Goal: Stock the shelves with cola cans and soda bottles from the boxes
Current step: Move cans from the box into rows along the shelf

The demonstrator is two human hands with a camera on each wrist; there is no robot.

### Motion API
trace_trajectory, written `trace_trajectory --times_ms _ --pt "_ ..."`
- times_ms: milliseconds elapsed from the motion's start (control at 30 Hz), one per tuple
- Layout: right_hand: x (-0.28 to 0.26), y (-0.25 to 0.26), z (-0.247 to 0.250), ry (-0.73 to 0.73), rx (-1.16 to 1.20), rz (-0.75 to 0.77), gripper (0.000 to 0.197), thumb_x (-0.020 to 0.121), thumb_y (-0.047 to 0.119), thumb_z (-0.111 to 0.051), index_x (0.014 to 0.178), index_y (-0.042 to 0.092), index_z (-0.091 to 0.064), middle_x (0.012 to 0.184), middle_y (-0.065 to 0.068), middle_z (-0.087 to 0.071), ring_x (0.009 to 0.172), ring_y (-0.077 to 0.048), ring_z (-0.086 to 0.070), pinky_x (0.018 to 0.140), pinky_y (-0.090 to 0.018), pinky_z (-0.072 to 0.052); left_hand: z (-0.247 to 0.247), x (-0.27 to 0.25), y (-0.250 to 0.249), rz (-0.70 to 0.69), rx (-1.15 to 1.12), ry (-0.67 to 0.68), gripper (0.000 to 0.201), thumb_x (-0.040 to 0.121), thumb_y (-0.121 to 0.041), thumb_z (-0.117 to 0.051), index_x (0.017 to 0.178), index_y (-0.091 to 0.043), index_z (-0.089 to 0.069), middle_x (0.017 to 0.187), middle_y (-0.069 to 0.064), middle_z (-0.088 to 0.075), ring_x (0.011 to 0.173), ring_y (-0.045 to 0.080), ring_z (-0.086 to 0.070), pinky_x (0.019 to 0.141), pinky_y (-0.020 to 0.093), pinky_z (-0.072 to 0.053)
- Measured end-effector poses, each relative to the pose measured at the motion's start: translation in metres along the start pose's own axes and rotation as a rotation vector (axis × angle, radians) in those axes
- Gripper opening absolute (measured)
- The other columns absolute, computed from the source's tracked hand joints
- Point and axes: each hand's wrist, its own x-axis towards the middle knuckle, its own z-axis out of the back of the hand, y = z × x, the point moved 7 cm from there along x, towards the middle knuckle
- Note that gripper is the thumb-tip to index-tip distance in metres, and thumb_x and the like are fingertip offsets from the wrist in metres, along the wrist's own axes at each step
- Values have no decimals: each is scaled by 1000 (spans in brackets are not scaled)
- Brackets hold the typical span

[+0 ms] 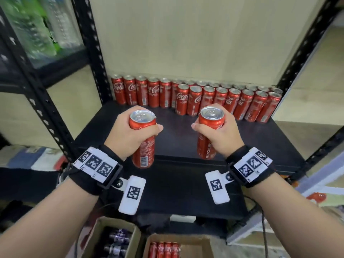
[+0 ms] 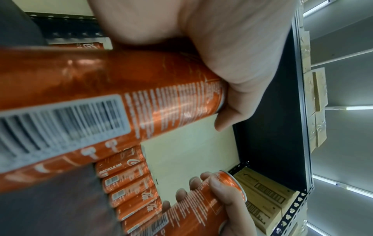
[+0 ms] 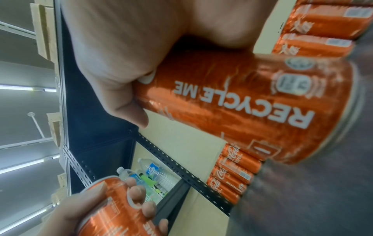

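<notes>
Two hands (image 1: 128, 135) (image 1: 221, 133) each grip cola can (image 1: 143, 138) (image 1: 209, 131); box bottles (image 1: 116, 241) blurred, possibly purple-labelled.

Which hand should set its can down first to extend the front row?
Probably the left hand: its red cola can is nearer the open gap left of the shorter front row of cans.

"RECYCLE ME" in white capitals runs along the can (image 3: 242, 99) in the right hand (image 3: 125, 52); also legible on it in head view (image 1: 208, 144). White Coca-Cola script on the shelf cans (image 1: 183, 98); one shelf can (image 2: 119, 167) in the left wrist view also reads "RECYCLE ME". Barcode on the left hand's can (image 2: 66, 118), digits unreadable. Boxed cans (image 1: 165, 249) show the same script.
</notes>
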Motion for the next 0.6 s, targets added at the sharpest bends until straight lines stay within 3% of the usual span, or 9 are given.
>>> trace_trajectory --times_ms 100,167,267,333,433,600 --pt "22 12 -19 -38 18 -3 38 68 20 -88 99 14 -65 92 -12 -73 84 -27 -71 89 -53 -57 26 18 -10 -21 -11 5 37 61 -28 -86 88 -13 -65 86 22 -69 78 33 -69 78 45 -59" --pt "33 17 -31 -76 37 -14 54 65 27 -89 110 10 -65 98 -13 -74 91 -28 -72 93 -52 -56 41 29 -13 -29 -27 9 31 63 -20 -86 86 -16 -65 86 21 -69 77 33 -68 77 44 -59" --pt "42 19 -51 -93 20 6 41 64 27 -88 98 21 -66 97 -11 -73 90 -26 -72 92 -50 -57 57 44 -7 1 -38 17 26 72 -3 -82 88 -12 -65 78 13 -70 73 27 -68 74 40 -56" --pt "45 14 -63 -106 43 -6 36 68 17 -89 94 26 -66 94 -5 -74 88 -20 -72 92 -44 -58 64 52 0 19 -34 16 28 69 -3 -83 88 -12 -65 80 14 -71 74 27 -69 74 40 -56" --pt "47 -3 -74 -104 56 -32 32 74 4 -87 95 17 -66 92 -8 -76 85 -18 -72 87 -36 -59 72 64 14 29 -9 15 33 60 -11 -86 85 -17 -65 86 16 -72 79 24 -69 77 38 -58" --pt "59 -40 -83 -58 54 -90 33 74 6 -88 99 6 -66 91 -5 -76 85 -14 -72 82 -27 -57 70 82 41 80 -10 -25 36 55 -1 -82 86 -9 -65 81 5 -71 77 16 -68 75 32 -55"
